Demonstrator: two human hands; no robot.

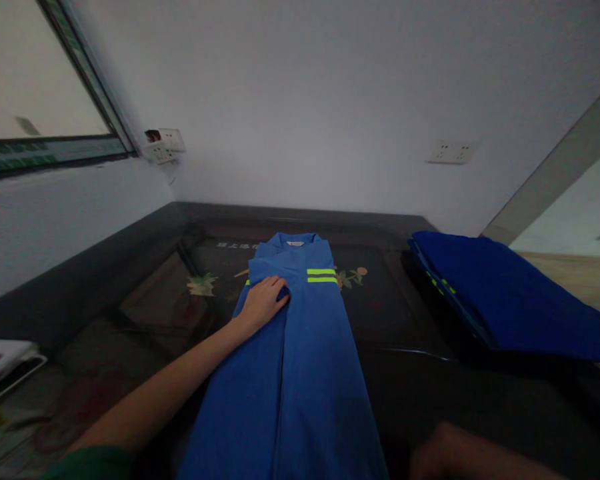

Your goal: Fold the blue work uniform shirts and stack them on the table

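Note:
A blue garment [320,340] with yellow-green stripes lies lengthwise on a dark, glossy table [400,367], its collar at the far end. My left hand [264,303] rests on the garment's upper left part, fingers curled over the cloth beside the front opening and closed on it. Low in the view, right of the garment, my right hand [437,453] is blurred and partly cut off by the lower edge. Its fingers cannot be made out, and it appears apart from the cloth.
Folded darker blue clothing [510,293] lies on the table's right side, hanging towards the right edge. A white device [5,360] sits at the far left. Behind the table stands a pale wall with sockets [451,152]; a window is at upper left.

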